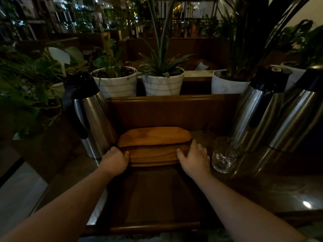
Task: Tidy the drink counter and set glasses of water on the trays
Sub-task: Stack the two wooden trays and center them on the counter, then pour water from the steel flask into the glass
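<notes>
Two wooden trays lie stacked at the middle of the counter, the upper tray (154, 137) set a little further back than the lower tray (153, 157). My left hand (115, 160) grips the left end of the stack. My right hand (193, 157) grips its right end, fingers over the edge. A clear drinking glass (222, 157) stands just right of my right hand, and I cannot tell whether it holds water. A larger dark tray (153, 198) lies on the counter in front of the stack, under my forearms.
A steel thermos jug (90, 117) with a black handle stands left of the trays. Two taller steel jugs (258, 109) (297, 117) lean in at the right. White plant pots (116, 82) (163, 82) (227, 83) line the ledge behind a wooden back wall (171, 110).
</notes>
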